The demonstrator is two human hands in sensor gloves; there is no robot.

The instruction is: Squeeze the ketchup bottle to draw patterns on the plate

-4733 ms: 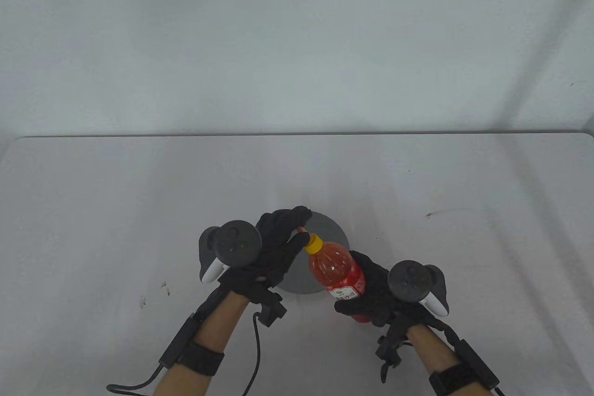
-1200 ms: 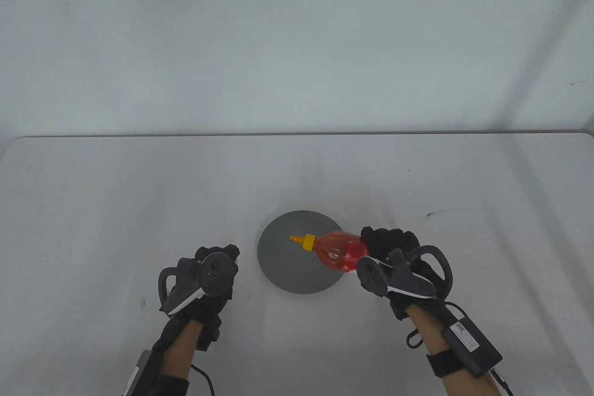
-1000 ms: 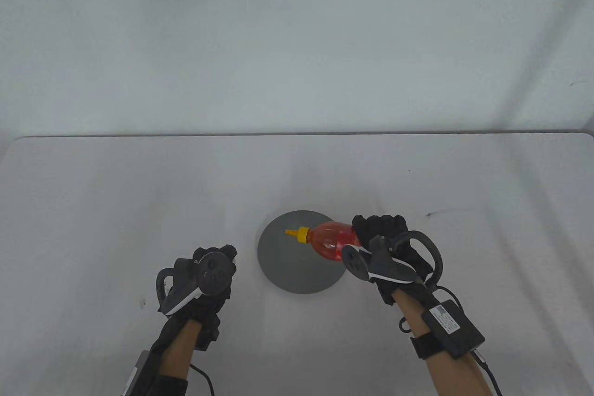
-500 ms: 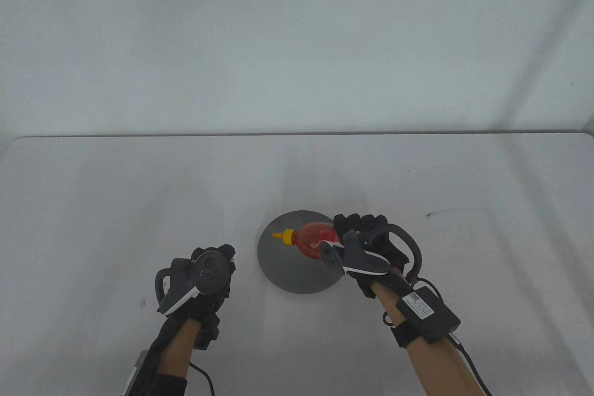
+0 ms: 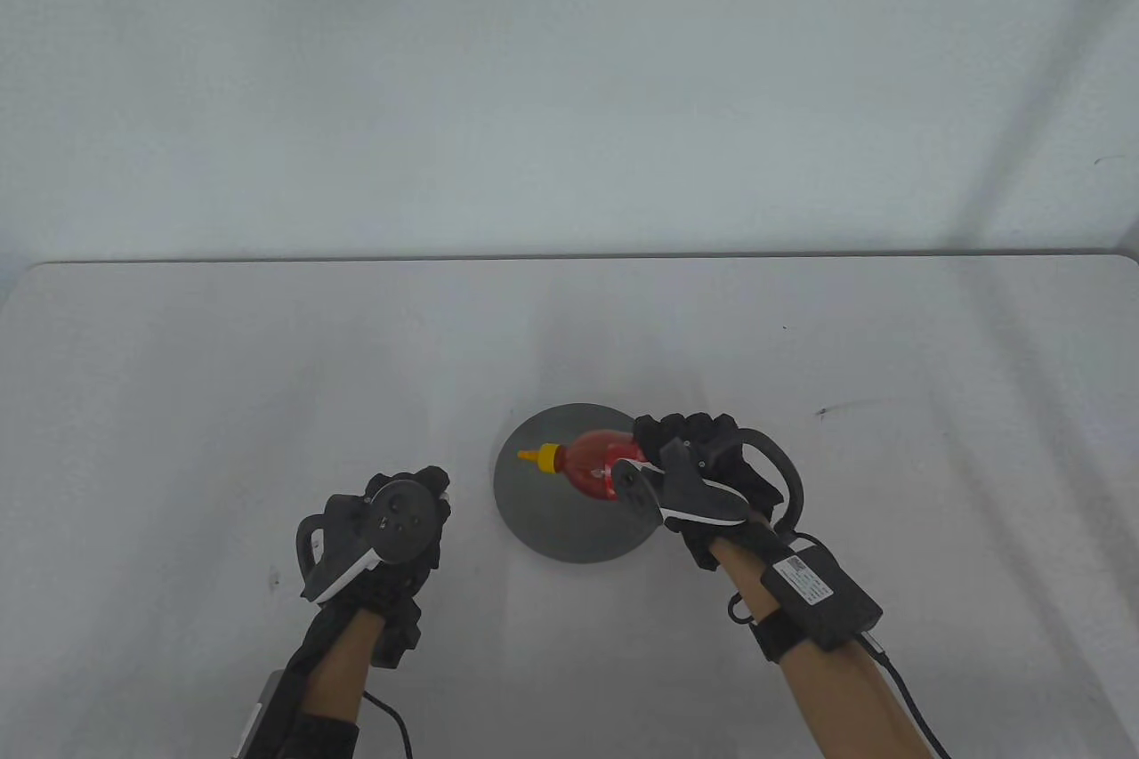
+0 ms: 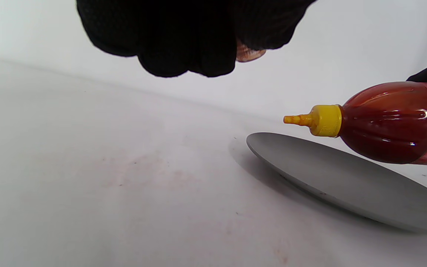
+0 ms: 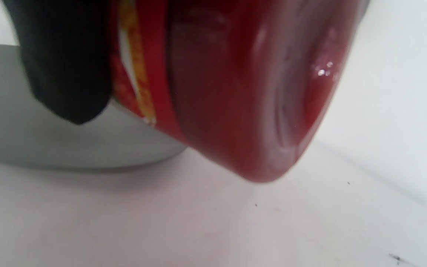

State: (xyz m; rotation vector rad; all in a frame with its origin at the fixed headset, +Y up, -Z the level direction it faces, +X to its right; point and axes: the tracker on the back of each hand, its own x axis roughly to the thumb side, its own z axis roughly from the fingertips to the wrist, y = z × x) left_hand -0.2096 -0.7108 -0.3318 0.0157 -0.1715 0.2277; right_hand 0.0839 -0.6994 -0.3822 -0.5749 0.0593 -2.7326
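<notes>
A round grey plate [image 5: 569,528] lies on the white table. My right hand [image 5: 690,443] grips the red ketchup bottle [image 5: 592,467] by its lower body and holds it nearly level just above the plate. Its yellow nozzle [image 5: 534,456] points left, over the plate's left part. The left wrist view shows the bottle [image 6: 387,122], the uncapped nozzle [image 6: 298,119] and the plate [image 6: 347,178], which has no ketchup on it. My left hand [image 5: 414,492] is curled in a fist left of the plate and holds a small reddish cap [image 6: 250,55].
The right wrist view shows the bottle's base [image 7: 243,96] close up, a gloved finger [image 7: 65,59] on the label, and the plate's rim [image 7: 50,148] below. Small dark marks [image 5: 823,412] dot the white table.
My right hand has carried the bottle leftward across the plate, nozzle now near its left rim. My left hand, earlier at the nozzle tip, has stayed fisted left of the plate.
</notes>
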